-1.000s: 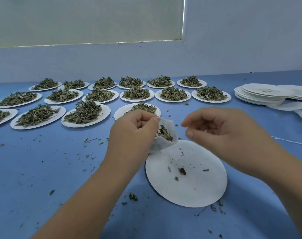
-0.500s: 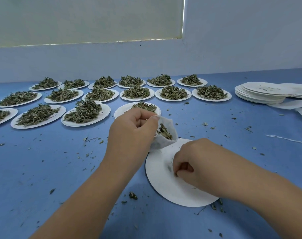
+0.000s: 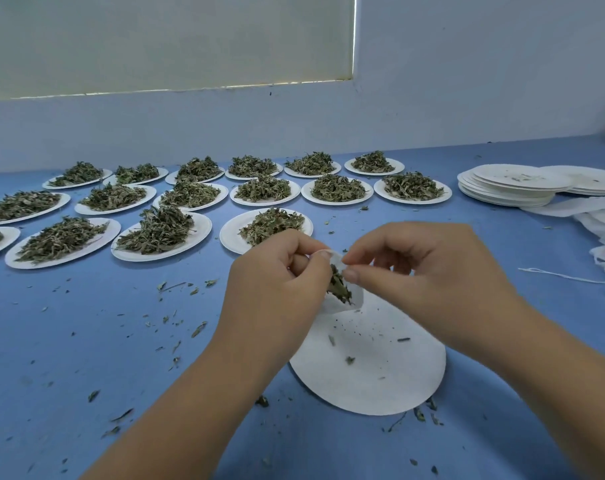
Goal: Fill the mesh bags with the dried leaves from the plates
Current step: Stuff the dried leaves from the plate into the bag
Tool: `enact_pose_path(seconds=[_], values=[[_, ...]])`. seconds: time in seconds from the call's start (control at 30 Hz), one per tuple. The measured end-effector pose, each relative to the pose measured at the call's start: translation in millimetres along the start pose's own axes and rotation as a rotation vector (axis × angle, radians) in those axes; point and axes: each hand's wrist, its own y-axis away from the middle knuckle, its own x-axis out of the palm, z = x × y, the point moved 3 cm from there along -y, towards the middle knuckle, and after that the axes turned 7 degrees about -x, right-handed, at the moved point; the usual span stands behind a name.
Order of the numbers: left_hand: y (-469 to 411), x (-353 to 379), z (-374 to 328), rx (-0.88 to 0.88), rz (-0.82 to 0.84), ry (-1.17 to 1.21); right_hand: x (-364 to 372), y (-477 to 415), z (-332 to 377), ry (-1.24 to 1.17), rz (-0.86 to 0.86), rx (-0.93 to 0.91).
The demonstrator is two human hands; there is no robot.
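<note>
A small white mesh bag [image 3: 348,292] hangs between two bare hands above a blue table [image 3: 86,341], its long axis running top to bottom and tilted slightly, mouth turned up toward the right hand. Dark green dried leaves [image 3: 339,287] show at the opening. The left hand [image 3: 277,282] is closed around the bag's left side; the right hand [image 3: 429,271] pinches thumb and forefinger together at the bag's mouth (whether on the rim or on a leaf cannot be told). Directly below lies one nearly bare white plate [image 3: 380,375] with a few crumbs. Beyond stand sixteen plates heaped with leaves [image 3: 162,233] in three rows, one cut by the left edge. Two stacks of empty plates [image 3: 508,188] sit far right.
</note>
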Motion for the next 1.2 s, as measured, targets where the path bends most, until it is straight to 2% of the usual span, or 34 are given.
enact_pose_path(seconds=[0.1, 0.17, 0.23, 0.33, 0.4, 0.57, 0.67, 0.73, 0.87, 0.93, 1.07, 1.13, 1.2], values=[[1.4, 1.4, -1.7, 0.011, 0.016, 0.018, 9.4, 0.3, 2.3, 0.168, 0.039, -0.080], [0.9, -0.2, -0.8, 0.005, -0.003, 0.030, 5.9, -0.1, 0.8, 0.129, -0.010, -0.055], [0.2, -2.0, 0.4, -0.007, -0.026, 0.057, 1.8, -1.1, -4.1, 0.038, -0.049, 0.073], [1.1, -1.3, -1.0, -0.008, -0.025, 0.086, 9.5, 1.4, -12.7, -0.179, 0.113, 0.346], [3.7, 1.0, -4.1, 0.013, -0.003, 0.093, 16.2, 2.6, -13.8, -0.303, 0.139, 0.419], [12.1, 8.2, -12.6, 0.081, 0.086, 0.104, 23.5, 0.6, -16.3, -0.316, 0.042, 0.428], [15.5, 12.7, -14.4, 0.101, 0.123, 0.085, 25.6, -0.7, -19.3, -0.239, 0.027, 0.431], [15.7, 13.0, -14.2, 0.097, 0.108, 0.070, 25.0, -0.6, -20.2, -0.233, 0.059, 0.434], [11.7, 7.2, -11.4, 0.078, 0.054, 0.088, 18.7, 2.9, -16.7, -0.431, 0.263, 0.431], [11.6, 6.0, -11.8, 0.073, 0.056, 0.105, 17.8, 3.6, -14.0, -0.390, 0.277, 0.391], [17.3, 10.5, -14.5, 0.108, 0.107, 0.083, 25.1, -1.3, -13.2, -0.223, 0.087, 0.355], [20.9, 14.3, -15.4, 0.126, 0.142, 0.060, 29.0, -2.7, -16.8, -0.070, 0.060, 0.347], [22.2, 15.4, -15.3, 0.127, 0.146, 0.051, 29.2, -2.7, -20.0, -0.028, 0.065, 0.347]])
